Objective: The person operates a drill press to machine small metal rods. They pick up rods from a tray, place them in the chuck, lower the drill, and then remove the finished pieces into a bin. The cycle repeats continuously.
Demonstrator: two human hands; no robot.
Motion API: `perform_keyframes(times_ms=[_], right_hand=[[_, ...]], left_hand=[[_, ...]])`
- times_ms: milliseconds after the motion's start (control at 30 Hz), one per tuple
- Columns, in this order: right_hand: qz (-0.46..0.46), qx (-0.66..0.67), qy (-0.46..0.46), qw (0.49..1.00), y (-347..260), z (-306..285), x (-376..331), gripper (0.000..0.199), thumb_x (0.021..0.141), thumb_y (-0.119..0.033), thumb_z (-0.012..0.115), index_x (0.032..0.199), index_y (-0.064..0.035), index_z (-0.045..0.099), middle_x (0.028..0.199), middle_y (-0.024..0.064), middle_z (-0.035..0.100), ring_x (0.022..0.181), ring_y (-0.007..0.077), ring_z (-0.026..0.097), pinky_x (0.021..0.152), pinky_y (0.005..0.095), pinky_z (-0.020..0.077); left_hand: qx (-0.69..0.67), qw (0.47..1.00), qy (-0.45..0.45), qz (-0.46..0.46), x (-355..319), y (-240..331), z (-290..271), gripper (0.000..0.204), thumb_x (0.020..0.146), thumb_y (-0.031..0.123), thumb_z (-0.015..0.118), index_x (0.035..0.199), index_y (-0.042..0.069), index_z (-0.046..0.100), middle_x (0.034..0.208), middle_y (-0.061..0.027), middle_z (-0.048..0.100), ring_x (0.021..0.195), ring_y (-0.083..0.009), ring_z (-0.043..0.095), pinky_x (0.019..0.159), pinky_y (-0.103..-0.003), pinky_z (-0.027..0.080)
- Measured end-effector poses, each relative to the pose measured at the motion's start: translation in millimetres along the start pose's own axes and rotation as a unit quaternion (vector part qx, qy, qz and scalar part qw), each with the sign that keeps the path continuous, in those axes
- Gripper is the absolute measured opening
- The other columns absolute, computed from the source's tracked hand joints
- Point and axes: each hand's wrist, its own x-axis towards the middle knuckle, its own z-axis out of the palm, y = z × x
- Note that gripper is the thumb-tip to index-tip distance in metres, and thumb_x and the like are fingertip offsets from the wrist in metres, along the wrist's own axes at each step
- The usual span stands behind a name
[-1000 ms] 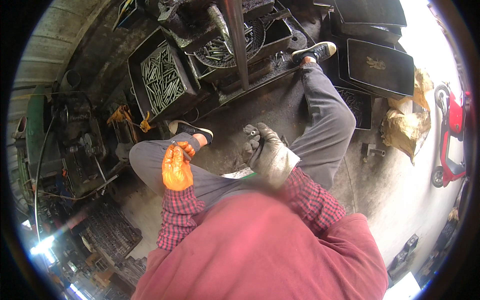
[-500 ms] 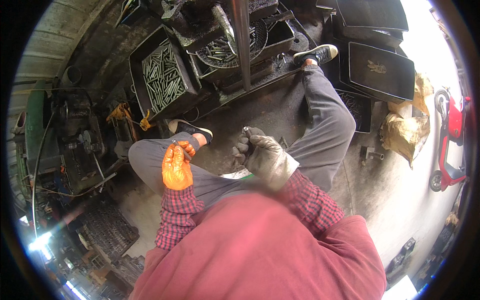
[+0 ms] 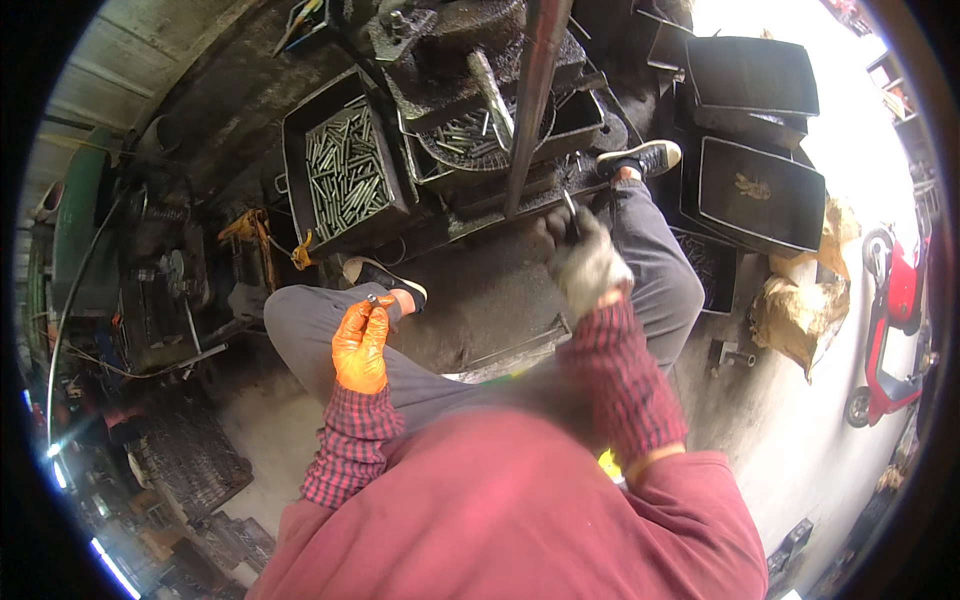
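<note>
My left hand (image 3: 360, 348), in an orange glove, is closed above my left thigh. Its fingertips pinch a small dark metal pin (image 3: 373, 300), mostly hidden by the glove. Farther forward and to the right, my right hand (image 3: 588, 268) wears a grey-white glove and is smeared by motion. A short shiny metal pin (image 3: 570, 203) juts from its closed fingers, near my right knee and short of the machine (image 3: 455, 95). Many similar metal pins (image 3: 347, 172) lie heaped in a dark bin (image 3: 386, 128) ahead on the left.
An upright metal bar (image 3: 530, 120) stands before the machine, beside a round mesh basket (image 3: 450, 155) holding pins. Dark trays (image 3: 762, 235) are stacked at the right, near a crumpled sack (image 3: 800, 320) and a red scooter (image 3: 885, 340). Greasy machinery (image 3: 160, 290) stands at the left.
My right hand has swung forward and to the right, away from my left hand, carrying its pin. My left hand stays over my thigh with its pin. The whole view has shifted slightly.
</note>
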Motion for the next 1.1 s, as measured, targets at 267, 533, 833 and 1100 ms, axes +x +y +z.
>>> perform_keyframes(times_ms=[267,533,833,1100], right_hand=[[-0.406,-0.675,-0.118,0.604,-27,66,112,0.040,0.103,-0.037,0.061,0.133,-0.0099,0.060,0.093,0.0075,0.064,0.093,0.0211,0.063,0.080,0.0405,0.0536],[-0.093,-0.128,-0.054,0.986,-8,34,18,0.035,0.101,-0.039,0.066,0.117,-0.0077,0.066,0.102,0.0038,0.066,0.088,0.0189,0.064,0.079,0.0354,0.0525],[-0.271,-0.357,-0.072,0.891,-13,-19,-82,0.050,0.103,-0.034,0.064,0.141,-0.0014,0.056,0.123,0.0138,0.067,0.104,0.0267,0.068,0.091,0.0417,0.0581],[-0.389,-0.296,-0.123,0.864,-41,162,-105,0.067,0.091,-0.015,0.073,0.150,0.0000,0.046,0.140,0.0152,0.058,0.129,0.0271,0.057,0.113,0.0388,0.0433]], left_hand=[[-0.135,0.990,0.002,0.033,19,47,17,0.020,0.103,0.014,0.068,0.115,-0.001,0.071,0.095,-0.0045,0.072,0.081,-0.0105,0.064,0.076,-0.026,0.052],[-0.062,0.974,-0.044,0.215,141,129,49,0.019,0.102,0.011,0.067,0.111,-0.006,0.070,0.088,-0.0043,0.067,0.081,-0.0108,0.060,0.074,-0.025,0.047],[-0.001,0.984,-0.093,0.151,370,189,164,0.024,0.095,0.016,0.078,0.107,-0.004,0.072,0.098,-0.0113,0.076,0.084,-0.0167,0.073,0.081,-0.029,0.060],[-0.056,0.985,-0.094,0.135,378,176,155,0.022,0.094,0.017,0.079,0.104,-0.002,0.073,0.095,-0.0101,0.076,0.084,-0.0159,0.072,0.078,-0.028,0.059]])
